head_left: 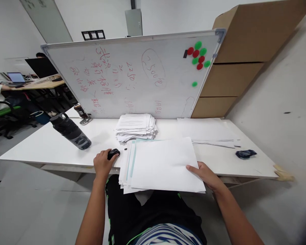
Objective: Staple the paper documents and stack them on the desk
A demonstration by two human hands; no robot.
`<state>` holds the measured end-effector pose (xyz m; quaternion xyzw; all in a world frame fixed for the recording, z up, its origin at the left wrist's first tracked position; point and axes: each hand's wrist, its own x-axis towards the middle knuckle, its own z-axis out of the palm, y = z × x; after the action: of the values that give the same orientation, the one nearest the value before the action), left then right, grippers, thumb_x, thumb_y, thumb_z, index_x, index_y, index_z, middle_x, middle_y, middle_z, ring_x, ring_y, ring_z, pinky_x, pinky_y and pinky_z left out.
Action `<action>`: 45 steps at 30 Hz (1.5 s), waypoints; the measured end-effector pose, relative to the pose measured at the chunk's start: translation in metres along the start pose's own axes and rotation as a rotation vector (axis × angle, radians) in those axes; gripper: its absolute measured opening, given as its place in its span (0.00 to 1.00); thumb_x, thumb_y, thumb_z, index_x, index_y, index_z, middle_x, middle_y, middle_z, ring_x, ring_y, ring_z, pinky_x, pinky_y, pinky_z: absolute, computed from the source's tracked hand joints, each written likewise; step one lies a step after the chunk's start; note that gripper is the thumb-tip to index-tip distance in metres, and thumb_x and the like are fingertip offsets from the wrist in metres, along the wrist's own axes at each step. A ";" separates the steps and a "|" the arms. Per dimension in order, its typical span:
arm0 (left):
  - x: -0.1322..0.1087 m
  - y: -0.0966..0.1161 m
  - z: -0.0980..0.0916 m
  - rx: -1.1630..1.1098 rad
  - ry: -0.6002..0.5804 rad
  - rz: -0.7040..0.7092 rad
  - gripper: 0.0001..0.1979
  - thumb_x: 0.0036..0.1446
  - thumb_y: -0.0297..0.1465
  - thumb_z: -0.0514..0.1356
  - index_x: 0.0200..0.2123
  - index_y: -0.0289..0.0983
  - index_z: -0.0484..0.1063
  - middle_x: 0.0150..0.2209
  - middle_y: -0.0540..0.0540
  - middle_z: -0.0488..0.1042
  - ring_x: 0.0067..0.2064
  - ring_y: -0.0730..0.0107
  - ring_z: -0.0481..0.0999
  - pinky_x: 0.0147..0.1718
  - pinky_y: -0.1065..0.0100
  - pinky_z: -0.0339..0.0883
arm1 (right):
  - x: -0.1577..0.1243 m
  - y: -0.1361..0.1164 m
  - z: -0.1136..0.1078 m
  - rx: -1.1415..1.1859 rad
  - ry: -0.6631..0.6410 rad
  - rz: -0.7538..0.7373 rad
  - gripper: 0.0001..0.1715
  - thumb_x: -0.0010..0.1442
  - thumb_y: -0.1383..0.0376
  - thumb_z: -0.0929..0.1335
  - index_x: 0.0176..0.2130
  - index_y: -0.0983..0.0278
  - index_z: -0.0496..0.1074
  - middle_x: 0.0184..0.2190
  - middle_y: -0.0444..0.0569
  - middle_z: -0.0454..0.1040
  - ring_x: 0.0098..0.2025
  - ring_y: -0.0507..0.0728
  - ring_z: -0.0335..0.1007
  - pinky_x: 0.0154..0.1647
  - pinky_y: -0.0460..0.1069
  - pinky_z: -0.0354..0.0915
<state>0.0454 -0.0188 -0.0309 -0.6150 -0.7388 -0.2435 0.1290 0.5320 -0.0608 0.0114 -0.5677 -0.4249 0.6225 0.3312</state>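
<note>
At the table's front edge my left hand (103,161) is closed round a small black object (113,154), which looks like a computer mouse. My right hand (205,173) grips the right edge of a batch of white sheets (165,165), thumb on top and fingers hidden beneath. These sheets overhang the table edge above my lap, with pale blue sheets showing at their left side. Just behind them lies a thick, uneven stack of printed papers (135,124). More white sheets (206,131) lie flat at the back right.
A dark bottle (71,132) stands on the white table (35,144) at the left. A whiteboard (122,78) with magnets stands along the back, beside cardboard boxes (219,80). A dark crumpled item (245,154) lies at the right. Another person's arm (0,87) shows far left.
</note>
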 end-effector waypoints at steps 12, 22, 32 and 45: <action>-0.003 -0.015 0.002 -0.104 -0.003 0.078 0.23 0.61 0.50 0.56 0.46 0.37 0.73 0.41 0.40 0.77 0.44 0.53 0.74 0.45 0.58 0.63 | 0.012 -0.015 0.035 0.125 -0.061 0.006 0.24 0.53 0.55 0.77 0.44 0.67 0.77 0.41 0.56 0.83 0.40 0.64 0.81 0.36 0.52 0.75; -0.006 -0.015 -0.009 -0.205 -0.090 0.013 0.19 0.59 0.45 0.60 0.48 0.38 0.73 0.44 0.40 0.77 0.48 0.54 0.73 0.50 0.57 0.64 | 0.037 -0.019 0.070 0.114 -0.138 0.013 0.20 0.55 0.56 0.76 0.44 0.65 0.76 0.44 0.56 0.82 0.44 0.65 0.80 0.44 0.55 0.76; -0.006 -0.013 -0.014 -0.242 -0.098 0.015 0.19 0.59 0.46 0.60 0.47 0.39 0.73 0.43 0.41 0.76 0.46 0.54 0.72 0.48 0.58 0.64 | 0.040 -0.023 0.072 0.078 -0.111 0.008 0.22 0.55 0.56 0.76 0.45 0.65 0.77 0.43 0.56 0.82 0.42 0.65 0.81 0.44 0.54 0.76; -0.007 -0.014 -0.011 -0.192 -0.128 0.008 0.19 0.58 0.46 0.61 0.46 0.40 0.73 0.44 0.42 0.76 0.46 0.54 0.72 0.49 0.58 0.63 | 0.045 -0.019 0.092 0.057 -0.171 0.020 0.19 0.54 0.56 0.76 0.42 0.64 0.77 0.41 0.57 0.83 0.43 0.66 0.80 0.43 0.56 0.76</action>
<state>0.0319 -0.0324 -0.0279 -0.6419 -0.7162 -0.2729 0.0231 0.4336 -0.0268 0.0085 -0.5070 -0.4282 0.6838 0.3034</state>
